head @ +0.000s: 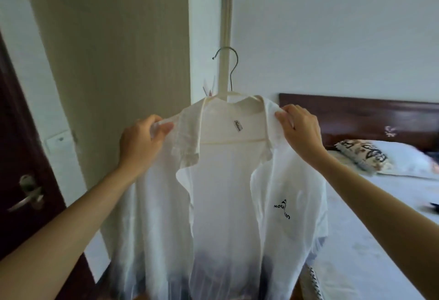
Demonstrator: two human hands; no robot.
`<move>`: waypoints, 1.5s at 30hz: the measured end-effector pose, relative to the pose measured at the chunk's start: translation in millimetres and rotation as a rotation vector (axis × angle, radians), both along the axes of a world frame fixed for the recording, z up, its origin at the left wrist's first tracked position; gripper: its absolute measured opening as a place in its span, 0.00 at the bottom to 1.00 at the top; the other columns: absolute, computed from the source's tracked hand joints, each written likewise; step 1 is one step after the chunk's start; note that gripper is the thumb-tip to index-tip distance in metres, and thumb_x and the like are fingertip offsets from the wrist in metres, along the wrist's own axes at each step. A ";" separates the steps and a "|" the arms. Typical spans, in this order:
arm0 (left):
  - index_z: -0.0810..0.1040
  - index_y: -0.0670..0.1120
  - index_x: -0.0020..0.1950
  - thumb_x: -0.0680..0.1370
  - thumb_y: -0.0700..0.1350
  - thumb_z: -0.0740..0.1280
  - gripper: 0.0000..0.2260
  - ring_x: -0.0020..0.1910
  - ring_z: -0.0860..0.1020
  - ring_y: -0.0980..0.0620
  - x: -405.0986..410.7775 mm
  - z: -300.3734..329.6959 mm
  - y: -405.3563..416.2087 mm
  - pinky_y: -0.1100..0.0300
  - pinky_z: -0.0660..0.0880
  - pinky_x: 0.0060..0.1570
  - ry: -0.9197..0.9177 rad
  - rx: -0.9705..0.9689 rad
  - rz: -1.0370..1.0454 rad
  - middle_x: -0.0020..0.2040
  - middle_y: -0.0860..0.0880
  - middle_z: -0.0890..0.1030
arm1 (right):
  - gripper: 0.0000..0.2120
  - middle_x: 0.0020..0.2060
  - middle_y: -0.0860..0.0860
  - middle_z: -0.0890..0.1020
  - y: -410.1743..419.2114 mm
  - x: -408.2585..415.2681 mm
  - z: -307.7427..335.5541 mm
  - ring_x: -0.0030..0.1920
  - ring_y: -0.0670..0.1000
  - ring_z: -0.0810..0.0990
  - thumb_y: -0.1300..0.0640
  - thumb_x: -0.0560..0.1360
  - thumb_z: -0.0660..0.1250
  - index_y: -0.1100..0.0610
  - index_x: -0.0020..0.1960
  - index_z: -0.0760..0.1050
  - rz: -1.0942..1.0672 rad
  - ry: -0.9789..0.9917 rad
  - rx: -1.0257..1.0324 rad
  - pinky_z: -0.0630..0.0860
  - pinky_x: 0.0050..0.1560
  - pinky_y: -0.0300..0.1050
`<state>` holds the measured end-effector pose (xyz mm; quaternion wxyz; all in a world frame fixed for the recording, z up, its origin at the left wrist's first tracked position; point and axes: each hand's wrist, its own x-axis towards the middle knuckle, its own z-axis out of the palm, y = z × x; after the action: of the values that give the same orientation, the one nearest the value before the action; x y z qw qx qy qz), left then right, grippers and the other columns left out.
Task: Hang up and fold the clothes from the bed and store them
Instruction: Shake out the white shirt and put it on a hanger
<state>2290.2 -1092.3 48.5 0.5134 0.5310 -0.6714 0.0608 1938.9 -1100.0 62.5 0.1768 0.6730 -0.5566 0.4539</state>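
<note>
**White shirt held up on its hanger, both hands at the shoulders**

I see a thin white open-front shirt [228, 204] held up in the middle of the view, in front of me. It hangs on a cream plastic hanger with a metal hook [231, 96]. The hook points up and is free in the air; it is not on any rail that I can see. The shirt has a small label inside the collar and a black print on the right front panel. The lower part of the fabric turns to a grey-blue colour near the bottom edge of the picture.

My left hand [142, 142] pinches the left shoulder of the shirt, fingers and thumb curled around the fabric, and I think also around the hanger end, but I cannot tell this for sure. My right hand [298, 128] grips the right shoulder in the same way, the fingers bent over the cloth at the top. Both arms reach forward and up.

On the right and farther away is a bed with a light blue sheet [380, 204] and a dark wooden headboard [356, 109]. A patterned pillow [361, 157] lies on it near the headboard. At the far right edge a small dark thing lies on the sheet; it is too cut off to name.

On the left is a dark brown door with a metal lever handle [28, 192]. Behind the shirt stands a tall beige panel [114, 50], and beside it a white wall.
</note>
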 end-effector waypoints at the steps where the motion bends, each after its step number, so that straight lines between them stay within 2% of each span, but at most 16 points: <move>1: 0.80 0.46 0.48 0.73 0.65 0.59 0.24 0.40 0.79 0.38 -16.8 -1.5 -8.0 0.48 0.75 0.41 0.008 0.005 -0.020 0.39 0.41 0.81 | 0.19 0.43 0.55 0.81 -0.1 -17.0 -1.0 0.46 0.60 0.78 0.46 0.80 0.55 0.59 0.50 0.77 -0.020 -0.001 -0.001 0.71 0.51 0.55; 5: 0.79 0.46 0.46 0.73 0.64 0.59 0.22 0.39 0.78 0.38 -88.1 -5.2 -41.9 0.50 0.73 0.39 0.002 0.024 -0.106 0.37 0.43 0.79 | 0.19 0.44 0.53 0.81 -2.5 -85.1 -5.1 0.47 0.58 0.77 0.46 0.80 0.54 0.59 0.50 0.77 -0.095 0.000 -0.002 0.68 0.52 0.52; 10: 0.80 0.46 0.46 0.70 0.69 0.57 0.28 0.40 0.78 0.39 -170.9 -10.7 -82.0 0.51 0.72 0.39 0.012 -0.005 -0.194 0.39 0.42 0.80 | 0.18 0.44 0.54 0.81 -15.6 -165.5 -10.1 0.47 0.60 0.78 0.47 0.79 0.55 0.59 0.50 0.78 -0.176 -0.015 -0.021 0.67 0.51 0.52; 15: 0.80 0.43 0.48 0.77 0.61 0.65 0.20 0.44 0.77 0.38 -235.5 -15.5 -114.4 0.53 0.69 0.40 -0.011 0.003 -0.214 0.42 0.39 0.80 | 0.17 0.45 0.56 0.82 -30.3 -227.1 -17.9 0.47 0.61 0.78 0.48 0.80 0.57 0.60 0.50 0.78 -0.209 -0.007 -0.012 0.67 0.49 0.52; 18: 0.81 0.42 0.52 0.78 0.56 0.65 0.18 0.46 0.77 0.37 -267.0 -18.2 -133.2 0.54 0.67 0.41 -0.060 0.013 -0.202 0.45 0.37 0.80 | 0.17 0.45 0.55 0.82 -42.2 -255.4 -25.8 0.47 0.60 0.78 0.49 0.80 0.57 0.60 0.50 0.78 -0.218 -0.034 0.010 0.68 0.49 0.53; 22: 0.80 0.41 0.51 0.78 0.57 0.64 0.19 0.45 0.77 0.38 -302.4 -23.5 -165.8 0.54 0.67 0.40 -0.089 -0.020 -0.222 0.43 0.36 0.79 | 0.13 0.45 0.55 0.81 -62.8 -286.1 -36.9 0.47 0.59 0.77 0.52 0.82 0.60 0.60 0.50 0.77 -0.244 -0.054 0.055 0.66 0.50 0.51; 24: 0.79 0.42 0.50 0.79 0.58 0.63 0.19 0.44 0.77 0.38 -315.4 -28.0 -187.3 0.52 0.70 0.40 -0.093 -0.036 -0.229 0.42 0.37 0.79 | 0.13 0.46 0.55 0.81 -77.9 -297.7 -41.4 0.47 0.59 0.77 0.52 0.82 0.60 0.60 0.50 0.77 -0.268 -0.062 0.073 0.67 0.50 0.52; 30: 0.80 0.39 0.47 0.79 0.53 0.66 0.16 0.42 0.77 0.37 -346.7 -40.2 -269.8 0.49 0.72 0.40 -0.072 -0.079 -0.271 0.39 0.38 0.80 | 0.13 0.42 0.47 0.75 -147.6 -321.9 -50.7 0.42 0.50 0.71 0.51 0.83 0.59 0.60 0.49 0.77 -0.280 -0.055 0.099 0.65 0.47 0.48; 34: 0.80 0.38 0.47 0.79 0.51 0.67 0.15 0.44 0.76 0.37 -359.2 -46.1 -338.8 0.49 0.71 0.41 -0.059 -0.054 -0.290 0.39 0.38 0.79 | 0.14 0.42 0.48 0.77 -207.9 -329.1 -50.7 0.43 0.53 0.75 0.51 0.83 0.59 0.60 0.49 0.77 -0.302 -0.052 0.116 0.65 0.47 0.47; 36: 0.80 0.38 0.48 0.79 0.50 0.67 0.14 0.44 0.76 0.37 -363.1 -44.5 -380.1 0.52 0.67 0.40 -0.038 -0.036 -0.293 0.39 0.38 0.79 | 0.14 0.42 0.49 0.78 -245.2 -332.4 -45.9 0.45 0.55 0.76 0.51 0.82 0.59 0.60 0.50 0.77 -0.314 -0.051 0.127 0.65 0.48 0.47; 41: 0.80 0.37 0.47 0.79 0.50 0.68 0.15 0.42 0.76 0.39 -374.1 -33.0 -467.6 0.56 0.64 0.40 -0.026 -0.034 -0.332 0.39 0.38 0.79 | 0.14 0.45 0.52 0.80 -322.6 -338.9 -29.7 0.46 0.56 0.77 0.51 0.83 0.59 0.60 0.51 0.78 -0.336 -0.042 0.109 0.68 0.51 0.52; 45: 0.79 0.39 0.44 0.78 0.52 0.65 0.16 0.39 0.73 0.43 -383.5 -33.9 -518.6 0.56 0.63 0.39 -0.015 -0.047 -0.350 0.34 0.46 0.73 | 0.14 0.44 0.50 0.79 -370.1 -348.4 -31.6 0.46 0.56 0.76 0.51 0.83 0.59 0.61 0.51 0.77 -0.347 -0.052 0.120 0.67 0.50 0.51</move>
<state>1906.7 -1610.9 14.6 0.5235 0.3933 -0.7558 -0.0099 1590.5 -1470.2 30.9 0.1973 0.5643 -0.6949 0.3997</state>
